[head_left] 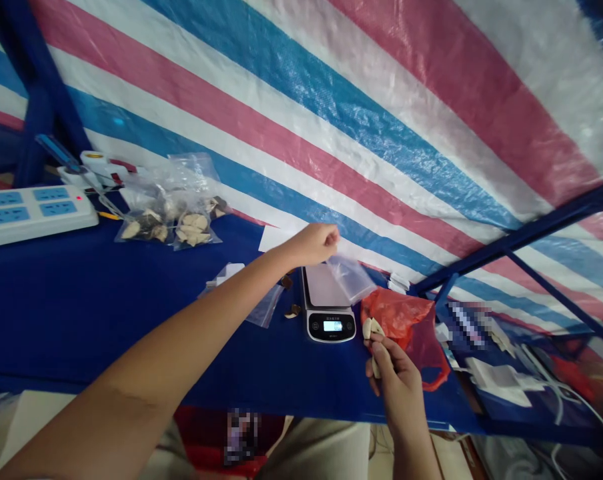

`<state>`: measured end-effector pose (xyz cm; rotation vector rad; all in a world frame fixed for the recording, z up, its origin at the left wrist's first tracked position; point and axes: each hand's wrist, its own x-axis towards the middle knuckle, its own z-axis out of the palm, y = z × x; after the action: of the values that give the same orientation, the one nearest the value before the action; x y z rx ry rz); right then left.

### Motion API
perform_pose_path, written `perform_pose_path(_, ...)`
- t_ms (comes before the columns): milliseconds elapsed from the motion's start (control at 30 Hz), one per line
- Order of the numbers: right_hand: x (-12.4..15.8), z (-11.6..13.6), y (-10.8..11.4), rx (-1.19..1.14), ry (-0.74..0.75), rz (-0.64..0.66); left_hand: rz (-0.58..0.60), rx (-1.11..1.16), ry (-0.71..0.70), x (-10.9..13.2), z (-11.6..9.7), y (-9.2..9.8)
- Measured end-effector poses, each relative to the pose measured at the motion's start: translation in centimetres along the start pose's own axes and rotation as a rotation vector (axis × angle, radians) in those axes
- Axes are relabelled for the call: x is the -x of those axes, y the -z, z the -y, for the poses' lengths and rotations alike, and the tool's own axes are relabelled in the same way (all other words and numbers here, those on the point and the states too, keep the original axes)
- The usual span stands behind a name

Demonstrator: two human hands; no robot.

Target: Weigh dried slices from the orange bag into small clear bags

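Note:
My left hand (320,244) is closed in a pinch on a clear plastic bag (354,280), which hangs over the right side of the scale's plate. Under it stands a small digital kitchen scale (330,325) with a lit display; its digits are too blurred to read surely. My right hand (394,373) is closed around several pale dried slices (372,329), their ends sticking out past the fingers. Just beyond that hand lies a red plastic bag (399,313), crumpled and partly open; its contents are hidden. A brown-edged piece (292,311) rests left of the scale.
Filled clear bags of slices (192,228) are grouped at the back left, beside a white power strip (36,212). Flat clear bags (264,307) lie partly behind my left forearm. A blue frame bar (516,233) slants at the right, before a striped tarp (281,133).

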<state>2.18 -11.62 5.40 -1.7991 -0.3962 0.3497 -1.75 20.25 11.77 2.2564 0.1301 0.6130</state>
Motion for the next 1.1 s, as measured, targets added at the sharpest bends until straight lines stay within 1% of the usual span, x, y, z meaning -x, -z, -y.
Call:
perform_pose_path(33,0.1,-0.3,0.2,-0.001,-0.006,0.002,0.071,-0.058,0.016,0.1,0.7,-1.0)
perform_pose_path(67,0.1,-0.5,0.4,0.0,-0.012,0.003,0.115,-0.097,0.028,0.2,1.4,-1.9)
perform_pose_path(100,0.1,-0.8,0.5,0.008,-0.022,0.004,0.136,-0.13,0.037,0.3,1.9,-2.4)
perform_pose_path(167,0.1,-1.3,0.7,0.052,-0.045,-0.011,0.111,-0.184,0.041,0.5,2.2,-3.0)
perform_pose_path(233,0.1,-1.8,0.8,0.116,-0.066,-0.023,0.072,-0.262,0.017,0.7,1.2,-3.1)
perform_pose_path(267,0.1,-2.0,0.8,0.137,-0.072,-0.02,0.09,-0.299,-0.004,0.8,0.2,-3.2)
perform_pose_path(300,0.2,-2.1,0.8,0.147,-0.072,-0.01,0.136,-0.337,-0.032,1.1,-1.0,-3.5)
perform_pose_path(367,0.3,-2.2,0.7,0.143,-0.064,0.02,0.328,-0.395,-0.083,1.6,-3.4,-4.4)
perform_pose_path(433,0.4,-2.2,0.5,0.138,-0.052,0.045,0.428,-0.509,-0.121,2.2,-5.1,-5.8)
perform_pose_path(500,0.6,-2.0,0.3,0.135,-0.05,0.072,0.49,-0.595,-0.111,2.7,-5.9,-7.0)
perform_pose_path(567,0.9,-1.6,0.0,0.12,-0.057,0.1,0.529,-0.612,-0.096,2.8,-6.0,-7.6)
perform_pose_path(633,1.2,-1.2,-0.4,0.11,-0.055,0.123,0.52,-0.589,-0.111,2.8,-6.0,-7.6)
perform_pose_path(733,1.4,-0.4,-0.9,0.11,-0.02,0.155,0.473,-0.548,-0.141,2.6,-6.3,-7.0)
perform_pose_path(900,0.8,0.5,-1.8,0.089,-0.001,0.218,0.527,-0.497,-0.175,2.5,-6.9,-6.6)
perform_pose_path(1100,-0.1,0.7,-2.1,0.099,-0.006,0.165,0.482,-0.49,-0.26,2.2,-6.1,-7.3)
